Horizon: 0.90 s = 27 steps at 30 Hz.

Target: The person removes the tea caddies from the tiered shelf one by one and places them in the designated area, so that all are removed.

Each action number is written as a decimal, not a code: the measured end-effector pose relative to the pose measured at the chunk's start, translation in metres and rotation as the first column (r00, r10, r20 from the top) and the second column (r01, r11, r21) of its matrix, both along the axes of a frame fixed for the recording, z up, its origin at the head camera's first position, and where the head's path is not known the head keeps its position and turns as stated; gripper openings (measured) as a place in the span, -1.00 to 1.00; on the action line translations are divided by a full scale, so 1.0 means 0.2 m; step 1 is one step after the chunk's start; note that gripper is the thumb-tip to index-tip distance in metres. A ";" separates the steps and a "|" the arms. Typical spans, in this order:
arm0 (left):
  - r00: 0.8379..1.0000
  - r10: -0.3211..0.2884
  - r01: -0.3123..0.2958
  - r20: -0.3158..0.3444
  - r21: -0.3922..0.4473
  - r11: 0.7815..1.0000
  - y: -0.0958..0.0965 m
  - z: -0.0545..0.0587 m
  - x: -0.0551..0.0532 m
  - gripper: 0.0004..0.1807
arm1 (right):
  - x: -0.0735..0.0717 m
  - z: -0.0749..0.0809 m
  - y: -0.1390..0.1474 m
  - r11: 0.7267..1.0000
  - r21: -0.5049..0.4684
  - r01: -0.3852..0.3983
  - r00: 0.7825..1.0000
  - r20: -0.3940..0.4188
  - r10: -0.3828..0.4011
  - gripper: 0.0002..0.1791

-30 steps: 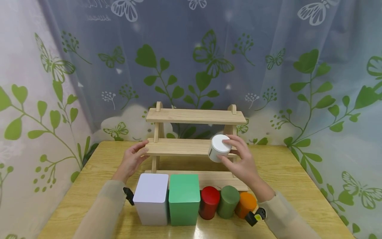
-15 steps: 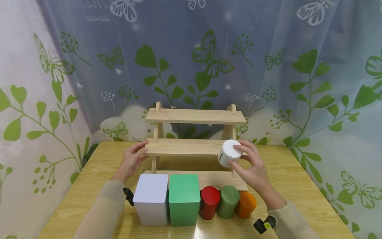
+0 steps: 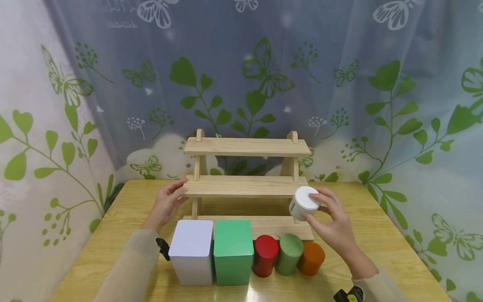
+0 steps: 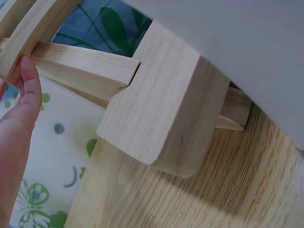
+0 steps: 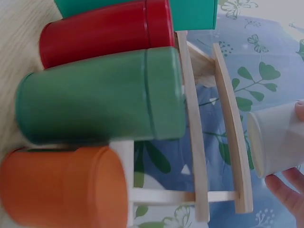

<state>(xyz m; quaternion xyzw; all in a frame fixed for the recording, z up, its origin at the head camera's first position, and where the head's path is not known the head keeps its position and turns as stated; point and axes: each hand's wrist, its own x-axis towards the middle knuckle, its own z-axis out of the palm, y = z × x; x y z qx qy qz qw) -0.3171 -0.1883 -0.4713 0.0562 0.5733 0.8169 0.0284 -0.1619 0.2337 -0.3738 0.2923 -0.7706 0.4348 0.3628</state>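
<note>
My right hand (image 3: 333, 216) grips a small white canister (image 3: 305, 203) by its side, slightly tilted, in the air before the right end of the three-tier wooden shelf (image 3: 245, 186). In the right wrist view the canister (image 5: 278, 140) shows at the right edge, fingertips (image 5: 283, 192) against it. My left hand (image 3: 166, 205) holds the left end of the middle tier; in the left wrist view its thumb (image 4: 29, 88) presses on the wood. Before the shelf stand a red canister (image 3: 265, 256), a green canister (image 3: 289, 254) and an orange canister (image 3: 311, 259), all upright.
A tall white box (image 3: 191, 251) and a green box (image 3: 233, 252) stand left of the red canister, close to the shelf's front. The wooden table (image 3: 113, 235) ends at a patterned curtain (image 3: 241, 84) behind the shelf.
My right hand has carried the white canister to the right and down, from in front of the middle tier to the shelf's right end. My left hand stays in place.
</note>
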 end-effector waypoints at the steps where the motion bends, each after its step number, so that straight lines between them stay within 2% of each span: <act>1: 1.000 0.000 0.000 0.003 0.001 1.000 0.00 0.00 0.00 -0.46 | 0.01 -0.01 0.01 1.000 0.000 0.006 1.000 0.002 -0.006 -0.41; 5: 1.000 0.002 -0.002 0.004 0.002 1.000 0.00 0.00 0.00 -0.45 | 0.03 -0.05 0.07 0.999 0.009 0.043 0.999 0.025 -0.043 -0.41; 12: 1.000 0.003 -0.003 0.001 0.012 1.000 0.00 0.00 0.01 -0.45 | 0.03 -0.20 0.21 0.994 0.026 0.107 0.993 0.054 -0.108 -0.34; 16: 1.000 0.001 -0.002 0.007 0.019 1.000 0.01 0.00 0.01 -0.45 | 0.05 -0.25 0.28 0.990 0.036 0.135 0.988 0.069 -0.138 -0.33; 21: 1.000 -0.002 0.002 0.011 0.030 1.000 0.00 0.01 0.01 -0.45 | 0.09 -0.29 0.34 0.983 0.035 0.181 0.975 0.128 -0.184 -0.37; 27: 1.000 0.003 -0.003 0.018 0.020 1.000 0.00 0.00 0.00 -0.44 | 0.15 -0.29 0.35 0.969 0.053 0.240 0.959 0.143 -0.245 -0.39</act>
